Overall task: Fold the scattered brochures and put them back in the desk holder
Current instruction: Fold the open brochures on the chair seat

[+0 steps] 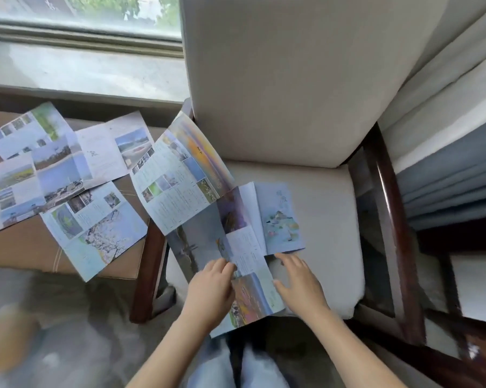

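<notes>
Here your left hand [211, 287] pinches the glossy, creased brochure [236, 247] on the cream seat cushion [325, 219]. Your right hand [300, 284] lies open, flat on its edge.

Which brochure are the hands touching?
The big brochure spread on the chair seat. The left hand and right hand both rest on its near end. The others lie untouched on the brown table to the left.
</notes>
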Motion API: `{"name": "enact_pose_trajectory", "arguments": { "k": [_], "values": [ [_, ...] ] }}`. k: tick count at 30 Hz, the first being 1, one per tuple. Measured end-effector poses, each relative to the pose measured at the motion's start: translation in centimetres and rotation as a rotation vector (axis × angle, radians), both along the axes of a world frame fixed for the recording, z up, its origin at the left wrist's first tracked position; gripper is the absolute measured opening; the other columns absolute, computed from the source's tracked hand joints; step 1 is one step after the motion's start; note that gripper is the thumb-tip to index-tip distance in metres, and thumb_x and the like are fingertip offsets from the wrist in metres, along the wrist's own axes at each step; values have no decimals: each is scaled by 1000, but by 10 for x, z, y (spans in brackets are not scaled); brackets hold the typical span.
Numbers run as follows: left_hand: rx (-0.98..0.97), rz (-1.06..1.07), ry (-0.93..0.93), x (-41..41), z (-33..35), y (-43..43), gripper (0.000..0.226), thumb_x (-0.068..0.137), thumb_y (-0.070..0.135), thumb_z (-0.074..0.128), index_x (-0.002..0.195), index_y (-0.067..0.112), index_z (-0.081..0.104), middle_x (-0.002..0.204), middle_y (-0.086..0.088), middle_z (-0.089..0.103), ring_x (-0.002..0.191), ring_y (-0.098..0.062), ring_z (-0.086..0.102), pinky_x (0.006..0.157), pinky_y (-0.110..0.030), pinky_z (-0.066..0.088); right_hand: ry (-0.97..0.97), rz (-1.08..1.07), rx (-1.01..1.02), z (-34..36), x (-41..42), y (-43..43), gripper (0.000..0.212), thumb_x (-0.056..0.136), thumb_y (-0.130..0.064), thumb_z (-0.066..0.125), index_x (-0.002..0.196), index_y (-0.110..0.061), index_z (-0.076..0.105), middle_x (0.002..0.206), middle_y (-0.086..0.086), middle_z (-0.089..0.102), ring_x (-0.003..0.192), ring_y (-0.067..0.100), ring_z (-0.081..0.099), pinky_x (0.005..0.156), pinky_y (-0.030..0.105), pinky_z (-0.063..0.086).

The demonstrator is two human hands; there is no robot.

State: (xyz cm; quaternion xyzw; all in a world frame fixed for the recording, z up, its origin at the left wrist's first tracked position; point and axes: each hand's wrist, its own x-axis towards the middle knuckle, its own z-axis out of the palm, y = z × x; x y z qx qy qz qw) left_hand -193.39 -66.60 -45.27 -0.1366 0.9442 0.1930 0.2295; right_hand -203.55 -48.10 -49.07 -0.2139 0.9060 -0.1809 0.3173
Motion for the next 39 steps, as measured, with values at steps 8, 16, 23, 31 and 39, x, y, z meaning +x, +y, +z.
{"name": "enact_pose_trajectory", "arguments": {
  "k": [8,16,23,31,39],
  "values": [
    [182,34,-28,29,-92,9,51,79,11,41,129,25,45,132,5,45,117,-21,47,86,-35,48,-366,-523,-98,-104,16,-12,51,77,-4,73,120,-18,51,109,-6,59,104,13,58,79,13,45],
    [240,12,77,22,-78,7,69,79,26,51,144,25,30,151,8,31,138,-15,33,107,-26,36,-515,-482,-196,-88,17,-17,19,82,-5,70,95,-17,73,88,-6,74,85,13,69,72,18,52],
    [135,-138,179,10,-59,9,104,69,82,44,150,20,22,157,-3,25,144,-24,25,111,-45,33,-653,-442,-393,-27,-12,26,19,83,2,67,101,-5,72,95,3,77,87,10,69,76,18,52],
    [117,-84,444,-11,-27,44,84,80,75,38,145,21,38,153,-1,35,142,-21,32,109,-42,31,-906,-170,-284,35,-78,74,38,81,-5,72,118,-11,66,117,5,71,111,20,65,92,25,49],
    [160,-7,476,-36,-6,56,81,81,69,44,147,25,32,157,1,26,146,-17,22,112,-40,26,-864,111,-170,80,-146,71,28,80,-4,68,105,-17,70,113,4,72,110,22,65,98,32,47]
  ]
}}
